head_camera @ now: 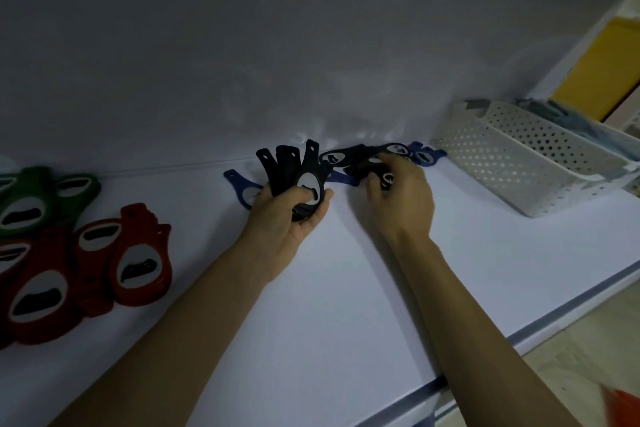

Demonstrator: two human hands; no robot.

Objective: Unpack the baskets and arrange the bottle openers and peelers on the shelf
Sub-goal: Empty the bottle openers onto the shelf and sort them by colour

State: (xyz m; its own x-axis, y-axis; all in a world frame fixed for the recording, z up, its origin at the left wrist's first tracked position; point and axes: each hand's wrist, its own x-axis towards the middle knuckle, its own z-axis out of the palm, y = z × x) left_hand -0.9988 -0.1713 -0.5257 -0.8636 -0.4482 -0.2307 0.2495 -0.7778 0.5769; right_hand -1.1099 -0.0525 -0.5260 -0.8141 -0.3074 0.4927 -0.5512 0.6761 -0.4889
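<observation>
Black bottle openers are fanning handle-up in the left hand at centre frame. More black openers are lying just right on the white shelf, the right hand seemingly pinching one. Blue openers are lying beside them; red openers and green openers are sitting at far left; a perforated white basket is resting at upper right.
</observation>
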